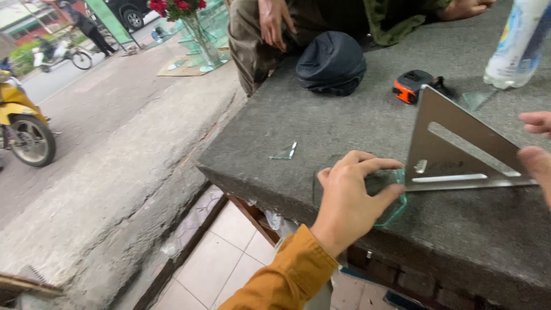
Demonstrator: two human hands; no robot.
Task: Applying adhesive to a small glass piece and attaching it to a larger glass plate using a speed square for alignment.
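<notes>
Head view. Grey felt-covered table (pixel 344 115) beside a street kerb. The person's left hand (pixel 350 195), in a mustard-orange sleeve (pixel 287 278), lies flat on a small clear glass piece (pixel 393 212) near the table's front edge; the fingers are spread apart and pressed down on the pane, not curled round it. The glass edge, greenish, shows under the fingertips and just past them. Touching or just beside the glass on its right lies a metal triangular square (pixel 459 155), flat on the table. The right hand (pixel 536 146) comes in at the picture's right edge, fingertips at the square's far corner; only part of the hand shows, so whether it grips or merely touches cannot be told.

Further back on the table: an orange-and-black tape measure (pixel 412 86), a dark cap (pixel 331 62), a clear plastic bottle (pixel 519 43), and a small glass offcut (pixel 285 152) lying apart to the left. Another person sits on the table's far side, one hand (pixel 274 22) hanging at the knee. On the street: a yellow scooter (pixel 23 126) and a glass vase with red flowers (pixel 198 28).
</notes>
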